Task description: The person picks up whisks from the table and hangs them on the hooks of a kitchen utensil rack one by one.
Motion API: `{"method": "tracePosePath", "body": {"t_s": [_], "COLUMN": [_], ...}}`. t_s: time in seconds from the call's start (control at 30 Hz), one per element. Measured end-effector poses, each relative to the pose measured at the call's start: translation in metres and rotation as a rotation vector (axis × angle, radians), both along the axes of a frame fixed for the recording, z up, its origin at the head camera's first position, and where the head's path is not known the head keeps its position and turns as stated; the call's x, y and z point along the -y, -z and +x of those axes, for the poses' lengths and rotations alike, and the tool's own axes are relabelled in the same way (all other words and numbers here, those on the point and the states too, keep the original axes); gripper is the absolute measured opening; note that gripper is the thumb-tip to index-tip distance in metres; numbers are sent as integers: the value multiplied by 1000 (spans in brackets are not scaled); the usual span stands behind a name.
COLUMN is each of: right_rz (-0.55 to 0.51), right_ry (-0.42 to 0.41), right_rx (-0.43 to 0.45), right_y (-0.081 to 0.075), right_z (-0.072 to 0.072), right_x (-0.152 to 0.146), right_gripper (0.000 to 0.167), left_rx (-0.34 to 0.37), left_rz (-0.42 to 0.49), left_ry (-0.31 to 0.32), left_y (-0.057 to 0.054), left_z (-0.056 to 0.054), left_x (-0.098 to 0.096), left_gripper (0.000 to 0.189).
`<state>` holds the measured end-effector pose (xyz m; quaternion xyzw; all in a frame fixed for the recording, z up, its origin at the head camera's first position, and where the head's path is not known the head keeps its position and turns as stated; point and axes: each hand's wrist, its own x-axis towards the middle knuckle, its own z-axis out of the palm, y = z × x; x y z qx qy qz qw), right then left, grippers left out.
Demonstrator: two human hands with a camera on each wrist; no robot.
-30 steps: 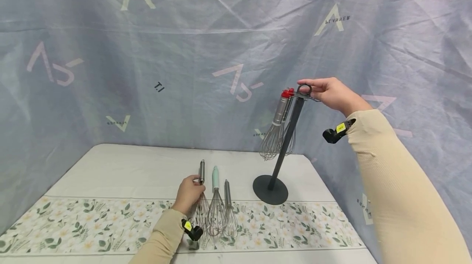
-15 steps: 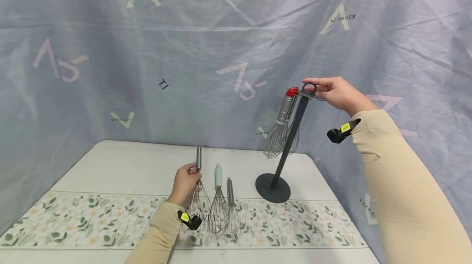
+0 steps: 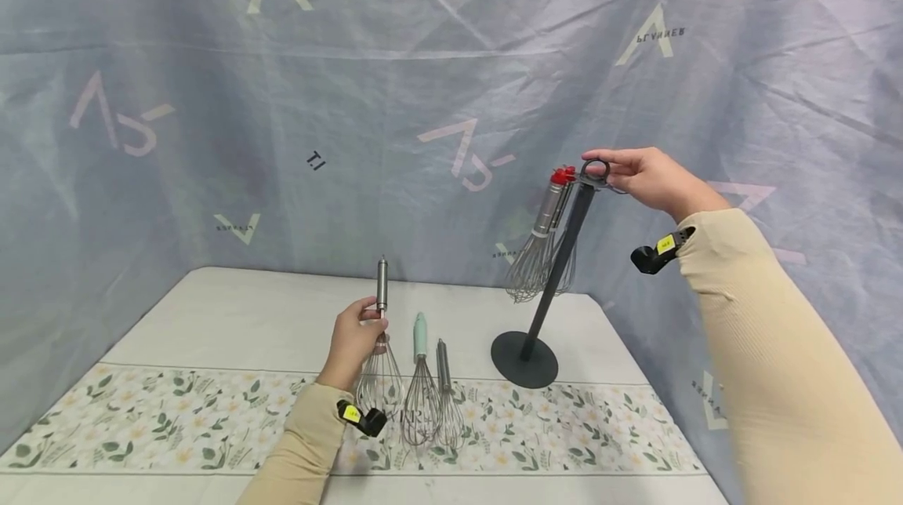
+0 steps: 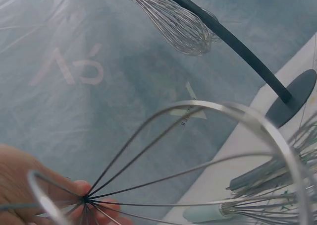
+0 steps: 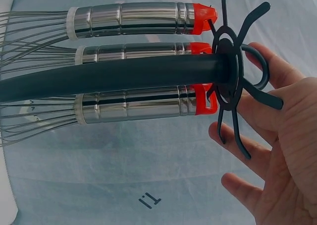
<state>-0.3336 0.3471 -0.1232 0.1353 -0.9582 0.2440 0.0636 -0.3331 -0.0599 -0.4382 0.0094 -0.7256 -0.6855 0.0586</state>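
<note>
My left hand (image 3: 353, 342) pinches a steel whisk (image 3: 382, 285) where the wires meet the handle. This whisk stands nearly upright, handle up, and its wire loops (image 4: 270, 126) fill the left wrist view. My right hand (image 3: 652, 179) holds the ring (image 5: 266, 69) on top of a dark metal stand (image 3: 559, 266), thumb and index finger at the ring, other fingers spread. The stand's pole looks tilted in the head view. Three steel whisks (image 5: 129, 19) with red hanging tips hang from its hooks (image 5: 255, 19); other hooks near my palm carry nothing.
A whisk with a mint-green handle (image 3: 421, 336) and a smaller steel whisk (image 3: 444, 368) lie side by side on the white table (image 3: 268, 317), across a floral strip (image 3: 233, 419). The stand's round base (image 3: 524, 360) sits to their right. A grey curtain (image 3: 381, 113) hangs behind.
My left hand has raised the steel whisk from beside the other two, its handle now higher and more upright. The right hand stays at the stand's top; the whole view shifted slightly.
</note>
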Motion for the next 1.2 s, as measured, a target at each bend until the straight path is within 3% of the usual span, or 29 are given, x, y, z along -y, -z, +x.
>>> {"method": "tracePosePath", "body": {"t_s": [0.4, 0.67, 0.97, 1.2], "right_rz": [3, 19, 40, 25], "right_ry": [7, -2, -14, -27], "right_rx": [9, 4, -12, -6], "right_y": [7, 8, 11, 12], "right_z": [1, -1, -5, -5], "right_x": [-1, 6, 11, 14], "right_gripper": [56, 57, 58, 57], "left_rx": [-41, -116, -168, -192], "left_rz": [-4, 10, 14, -48], "left_ry": [15, 30, 92, 114], "left_y": [-9, -17, -34, -49], "left_z": [6, 14, 14, 15], "left_x": [1, 1, -12, -21], "left_gripper": [54, 53, 57, 59]}}
